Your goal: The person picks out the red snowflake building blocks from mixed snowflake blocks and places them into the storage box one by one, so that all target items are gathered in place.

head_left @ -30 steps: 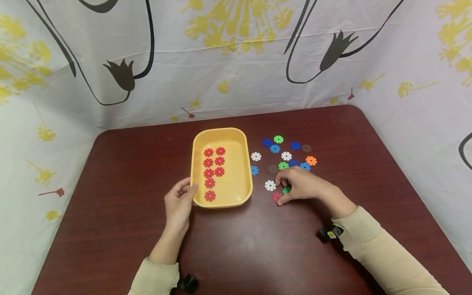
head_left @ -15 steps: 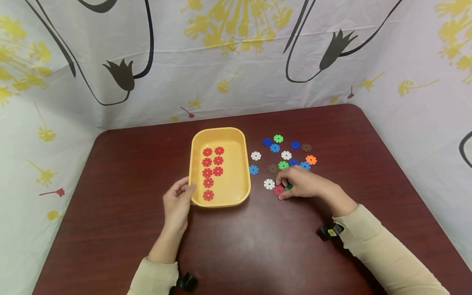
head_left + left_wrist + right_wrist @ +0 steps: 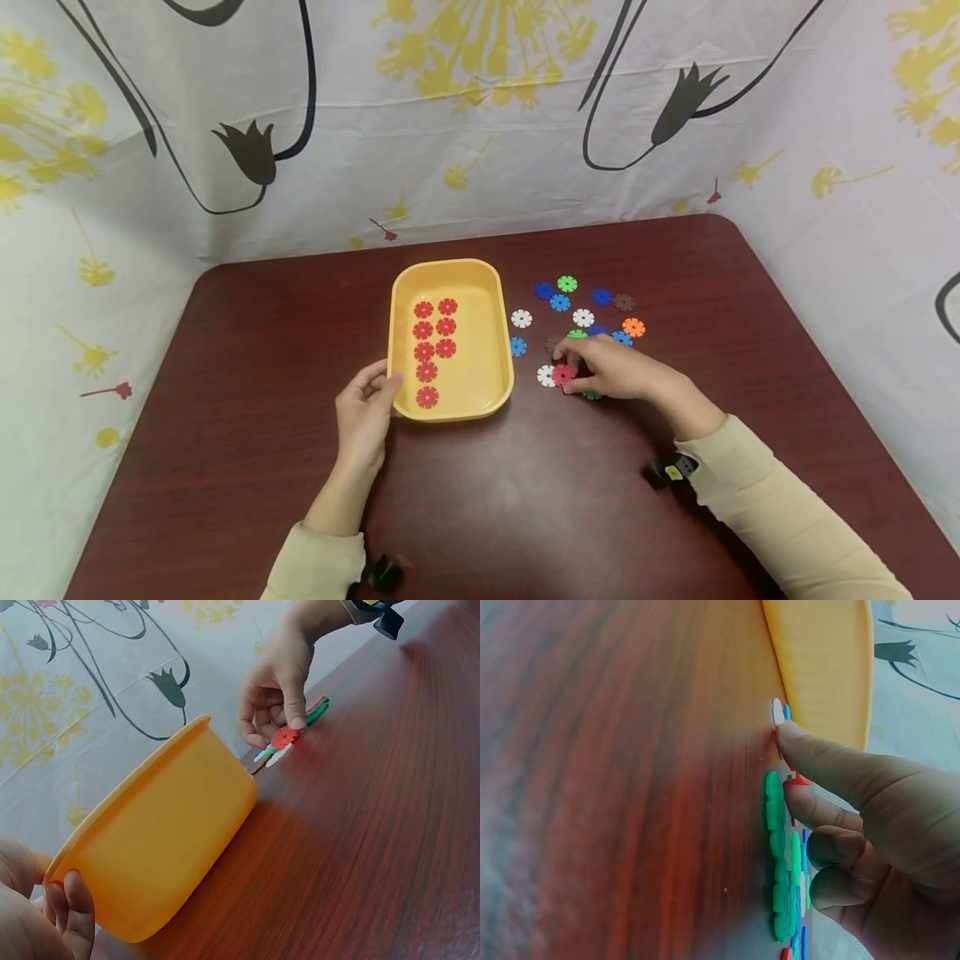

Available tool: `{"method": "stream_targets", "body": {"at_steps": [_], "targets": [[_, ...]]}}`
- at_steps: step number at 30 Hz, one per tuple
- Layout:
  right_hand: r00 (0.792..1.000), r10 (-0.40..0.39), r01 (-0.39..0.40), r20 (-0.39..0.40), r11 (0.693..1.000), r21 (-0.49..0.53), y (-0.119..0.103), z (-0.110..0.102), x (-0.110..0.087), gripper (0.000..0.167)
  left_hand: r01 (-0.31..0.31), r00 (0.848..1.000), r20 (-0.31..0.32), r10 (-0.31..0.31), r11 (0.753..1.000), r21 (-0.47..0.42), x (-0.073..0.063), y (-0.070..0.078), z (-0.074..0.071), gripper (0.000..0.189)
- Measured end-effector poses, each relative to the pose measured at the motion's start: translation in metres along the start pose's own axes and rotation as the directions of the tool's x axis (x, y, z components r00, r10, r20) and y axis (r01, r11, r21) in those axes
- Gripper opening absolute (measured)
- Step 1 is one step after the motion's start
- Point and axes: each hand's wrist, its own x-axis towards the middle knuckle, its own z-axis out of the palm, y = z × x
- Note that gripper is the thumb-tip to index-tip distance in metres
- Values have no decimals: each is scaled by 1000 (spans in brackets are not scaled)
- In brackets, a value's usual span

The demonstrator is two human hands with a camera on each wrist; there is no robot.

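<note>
My left hand [image 3: 365, 417] grips the near left rim of a yellow plastic tray [image 3: 489, 400], thumb over the rim and fingers outside. Several red notched discs [image 3: 427, 397] lie flat in the tray, in two uneven columns along its left side. To the tray's right, my right hand [image 3: 618, 368] pinches another red notched disc [image 3: 562, 376] between thumb and forefinger. That disc overlaps a white notched disc [image 3: 546, 377] in the head view. Partly hidden under the right hand lies a dark green disc [image 3: 592, 395], shown larger as green discs [image 3: 775, 847] in the right wrist view.
Loose blue, green, white and brown discs, plus an orange disc [image 3: 633, 327], are scattered behind the right hand. One light blue disc [image 3: 518, 347] lies close to the tray's right wall. A patterned cloth [image 3: 480, 183] hangs behind the dark red-brown table [image 3: 480, 508].
The red disc in my right fingers has moved away from the near edge, toward the white disc. More of the dark green disc shows below the hand. My left hand stays on the tray.
</note>
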Motion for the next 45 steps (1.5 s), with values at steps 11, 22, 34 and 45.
{"method": "stream_targets", "body": {"at_steps": [11, 22, 34, 45], "targets": [[997, -37, 36, -71, 999, -14, 1, -2, 5, 25, 5, 1000, 7, -5, 1000, -18, 1, -1, 0, 32], [975, -4, 2, -223, 1000, -10, -4, -26, 20, 29, 7, 1000, 2, -7, 1000, -11, 1, -1, 0, 32], [961, -68, 66, -267, 998, -17, -21, -37, 42, 28, 14, 1000, 11, -14, 1000, -22, 1, -1, 0, 33], [956, -93, 105, -280, 994, 29, -36, -34, 60, 33, 10, 1000, 13, -10, 1000, -4, 1, -1, -1, 33]]}}
